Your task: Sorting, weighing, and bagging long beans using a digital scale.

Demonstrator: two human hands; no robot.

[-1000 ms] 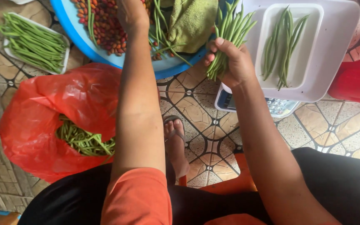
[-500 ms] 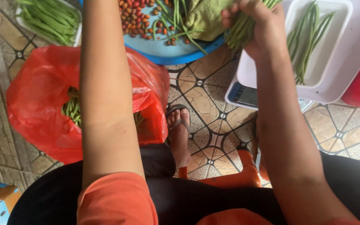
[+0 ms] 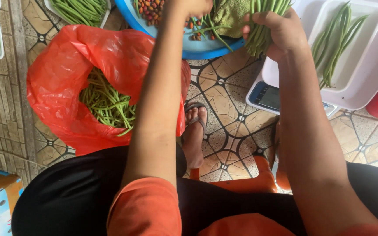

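Item: long green beans (image 3: 265, 26), slim, bunched above the blue basin (image 3: 206, 50); your right hand (image 3: 281, 32) clenched them; your left hand (image 3: 193, 6) unclear.

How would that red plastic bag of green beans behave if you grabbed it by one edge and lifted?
The red plastic bag is thin and crumpled, so it would probably sag and fold rather than keep its shape. Its mouth lies wide open, so the loose green beans inside might slide out if it tipped. The beans form only a modest heap, so it likely feels fairly light.
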